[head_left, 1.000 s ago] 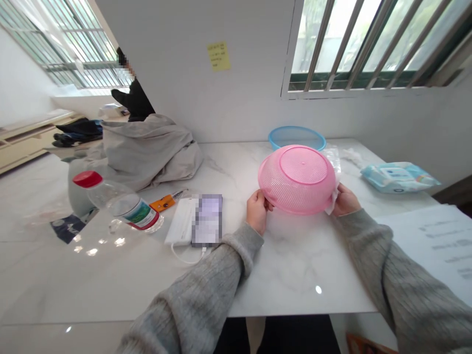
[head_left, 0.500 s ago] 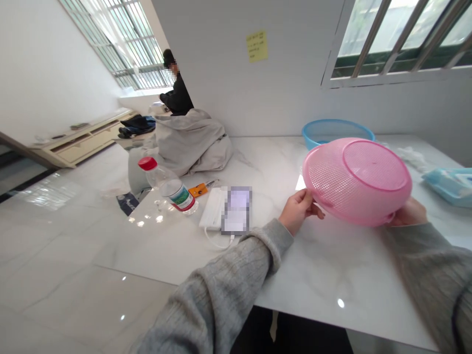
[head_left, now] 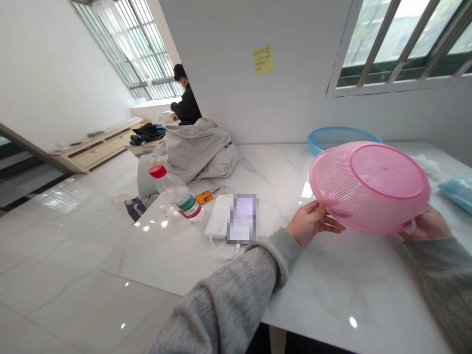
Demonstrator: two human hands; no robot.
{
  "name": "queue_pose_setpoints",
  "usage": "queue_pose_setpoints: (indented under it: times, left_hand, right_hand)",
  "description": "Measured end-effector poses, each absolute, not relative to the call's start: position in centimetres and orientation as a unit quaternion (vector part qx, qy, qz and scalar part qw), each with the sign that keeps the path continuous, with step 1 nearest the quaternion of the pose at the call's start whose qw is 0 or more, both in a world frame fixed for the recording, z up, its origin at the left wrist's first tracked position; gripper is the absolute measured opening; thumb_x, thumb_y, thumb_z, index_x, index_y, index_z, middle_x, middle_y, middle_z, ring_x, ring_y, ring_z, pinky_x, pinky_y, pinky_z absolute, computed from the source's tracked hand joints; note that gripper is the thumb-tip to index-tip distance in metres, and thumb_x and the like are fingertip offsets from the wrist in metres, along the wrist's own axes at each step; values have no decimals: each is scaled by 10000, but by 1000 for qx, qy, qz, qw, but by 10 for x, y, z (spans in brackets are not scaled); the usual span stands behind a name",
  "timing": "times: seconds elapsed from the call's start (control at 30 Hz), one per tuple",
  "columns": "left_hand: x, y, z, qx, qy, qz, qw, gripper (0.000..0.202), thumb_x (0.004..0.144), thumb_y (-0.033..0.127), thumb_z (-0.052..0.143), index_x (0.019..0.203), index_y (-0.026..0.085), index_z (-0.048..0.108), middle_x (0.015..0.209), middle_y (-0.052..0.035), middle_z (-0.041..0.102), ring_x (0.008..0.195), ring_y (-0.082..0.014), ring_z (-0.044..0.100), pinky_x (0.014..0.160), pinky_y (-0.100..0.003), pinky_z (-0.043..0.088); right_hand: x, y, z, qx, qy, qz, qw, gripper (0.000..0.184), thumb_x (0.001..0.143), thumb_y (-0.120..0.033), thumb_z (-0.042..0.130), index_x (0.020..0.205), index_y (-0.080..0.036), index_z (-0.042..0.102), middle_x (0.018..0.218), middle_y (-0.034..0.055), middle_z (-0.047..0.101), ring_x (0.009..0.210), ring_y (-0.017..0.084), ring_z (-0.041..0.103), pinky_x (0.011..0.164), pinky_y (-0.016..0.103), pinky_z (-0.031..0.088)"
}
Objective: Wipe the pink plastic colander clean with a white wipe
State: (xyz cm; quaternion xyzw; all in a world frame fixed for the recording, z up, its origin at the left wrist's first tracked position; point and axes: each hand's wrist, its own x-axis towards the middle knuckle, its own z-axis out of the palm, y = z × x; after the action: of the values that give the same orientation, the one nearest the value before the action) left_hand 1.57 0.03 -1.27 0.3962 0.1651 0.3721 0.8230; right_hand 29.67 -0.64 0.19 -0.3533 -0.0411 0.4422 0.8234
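I hold a pink plastic colander (head_left: 368, 184) upside down above the white marble table (head_left: 324, 285), its flat base facing up. My left hand (head_left: 311, 223) grips its left rim with fingers curled under the edge. My right hand (head_left: 426, 225) grips the right rim from below; a bit of white tissue shows between its fingers. Both arms wear grey knit sleeves.
A blue basin (head_left: 341, 136) sits behind the colander by the wall. A wet-wipe pack (head_left: 459, 191) lies at the right edge. To the left are a phone on a power bank (head_left: 234, 221), a red-capped water bottle (head_left: 176, 193), an orange tool (head_left: 205, 196) and a grey jacket (head_left: 201, 150). Another person (head_left: 186, 101) sits far back.
My view has swung left and the colander now sits further right in frame, lifted and tilted flatter. Both hands keep their grip on its rim.
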Motion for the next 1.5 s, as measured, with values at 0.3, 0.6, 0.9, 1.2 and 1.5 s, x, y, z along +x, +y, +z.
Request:
queue_pose_setpoints:
  times: [0.3, 0.6, 0.9, 1.2, 1.5]
  left_hand:
    - [15, 8, -19, 359, 237, 456, 779, 663, 804, 782, 822, 921, 156, 637, 700, -29, 662, 640, -157, 625, 716, -337, 488]
    - [18, 12, -9, 303, 254, 524, 754, 550, 872, 684, 807, 857, 182, 583, 696, -4, 647, 552, -114, 536, 604, -295, 393]
    - [24, -9, 3, 316, 170, 443, 822, 877, 720, 900, 798, 1098, 111, 747, 1074, -183, 801, 968, -296, 781, 893, -420, 569]
    - [17, 5, -3, 453, 299, 483, 687, 888, 812, 1029, 492, 799, 155, 651, 625, -75, 689, 597, -195, 681, 710, -354, 545]
    - [15, 15, 3, 381, 334, 561, 654, 782, 854, 978, 534, 781, 200, 528, 553, 60, 481, 432, -89, 422, 449, -261, 323]
  right_hand:
    - [272, -25, 9, -388, -186, 420, 799, 355, 984, -242, 520, 1054, -317, 860, 1551, 31, 688, 1452, 192, 648, 1316, 423, 422]
    - [267, -10, 20, -410, -56, 447, 793, 407, 873, -176, 478, 1046, -220, 844, 1368, 110, 790, 1378, 225, 709, 1369, 398, 293]
    - [215, 13, 16, -371, -115, 542, 745, 437, 970, -161, 470, 1218, -300, 803, 1270, 9, 832, 1369, 177, 707, 1346, 473, 380]
    - [218, 35, -19, -373, -160, 557, 724, 372, 971, -280, 567, 1259, -232, 796, 1321, 73, 808, 1289, 267, 750, 1223, 515, 541]
    - [234, 43, -27, -417, -139, 515, 736, 439, 959, -163, 562, 1330, -287, 761, 1324, 28, 813, 1272, 226, 764, 1182, 512, 576]
